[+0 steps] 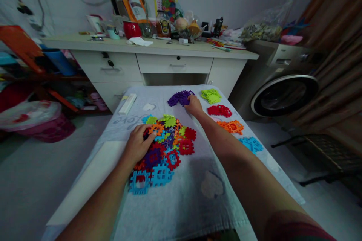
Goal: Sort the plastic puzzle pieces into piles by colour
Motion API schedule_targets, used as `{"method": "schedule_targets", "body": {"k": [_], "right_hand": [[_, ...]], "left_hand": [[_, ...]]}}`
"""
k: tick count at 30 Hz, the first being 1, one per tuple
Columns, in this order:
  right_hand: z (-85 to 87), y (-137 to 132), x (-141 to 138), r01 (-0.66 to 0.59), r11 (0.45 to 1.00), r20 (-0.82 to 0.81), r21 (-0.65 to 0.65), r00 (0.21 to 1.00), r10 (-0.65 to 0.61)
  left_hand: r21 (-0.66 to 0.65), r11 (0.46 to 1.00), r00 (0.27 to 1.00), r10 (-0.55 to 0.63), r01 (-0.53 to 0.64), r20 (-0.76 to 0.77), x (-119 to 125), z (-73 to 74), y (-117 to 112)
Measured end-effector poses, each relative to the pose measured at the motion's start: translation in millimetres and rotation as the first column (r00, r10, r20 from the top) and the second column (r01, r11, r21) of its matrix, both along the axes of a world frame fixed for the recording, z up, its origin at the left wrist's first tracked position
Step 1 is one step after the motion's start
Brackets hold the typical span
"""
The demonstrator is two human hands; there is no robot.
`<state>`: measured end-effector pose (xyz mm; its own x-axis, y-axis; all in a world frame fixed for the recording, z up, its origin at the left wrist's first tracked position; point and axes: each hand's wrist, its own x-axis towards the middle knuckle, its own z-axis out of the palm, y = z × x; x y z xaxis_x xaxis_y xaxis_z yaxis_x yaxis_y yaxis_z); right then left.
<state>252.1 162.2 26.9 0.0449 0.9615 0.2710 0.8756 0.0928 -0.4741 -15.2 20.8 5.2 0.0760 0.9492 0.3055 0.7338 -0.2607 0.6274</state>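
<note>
A mixed heap of coloured plastic interlocking tiles (166, 147) lies in the middle of a cloth-covered table (183, 203). My left hand (138, 143) rests on the heap's left side, fingers curled onto the tiles. My right hand (194, 104) reaches far forward and touches a pile of purple tiles (179, 98), fingers bent down on its right edge. Sorted piles run along the right: lime green tiles (211, 95), red tiles (220, 111), orange tiles (231, 126) and blue tiles (251, 144).
A white flat box (127, 104) lies at the table's far left. Behind stands a cluttered white desk (147, 51) with drawers. A washing machine (285, 94) is at the right, a dark rack (325, 154) beside it, bags and crates at the left.
</note>
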Motion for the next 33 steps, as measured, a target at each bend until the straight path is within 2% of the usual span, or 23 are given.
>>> {"method": "schedule_targets", "body": {"k": [6,13,16,22,27,30,33], "right_hand": [[-2.9,9,-8,0.006,1.000,0.005,-0.021,1.000,-0.005],[-1.6,-2,-10,-0.099,0.995,-0.041,0.020,0.994,0.100],[6.2,-20,-4,-0.134,0.991,-0.023,0.018,0.991,0.134],[28.8,-74,11,-0.260,0.962,-0.057,-0.084,0.965,0.256],[43.8,-120,20,-0.357,0.905,0.003,-0.231,0.930,0.367],[44.5,-138,23,-0.366,0.868,0.126,-0.335,0.896,0.426],[37.5,-146,26,-0.357,0.844,0.226,-0.401,0.854,0.469]], "left_hand": [[0.017,1.000,1.000,0.000,0.000,0.003,-1,-3.7,2],[0.012,1.000,1.000,-0.006,0.006,0.011,-1,-3.8,1],[0.025,1.000,1.000,-0.007,0.007,0.005,-2,-5.2,2],[0.022,1.000,1.000,-0.005,0.005,0.011,-3,-7.1,3],[0.024,1.000,1.000,-0.002,0.002,0.006,-2,-4.7,3],[0.018,1.000,1.000,-0.004,0.004,0.001,-2,-4.2,3],[0.008,1.000,1.000,0.002,-0.003,0.007,-2,-4.6,3]]}}
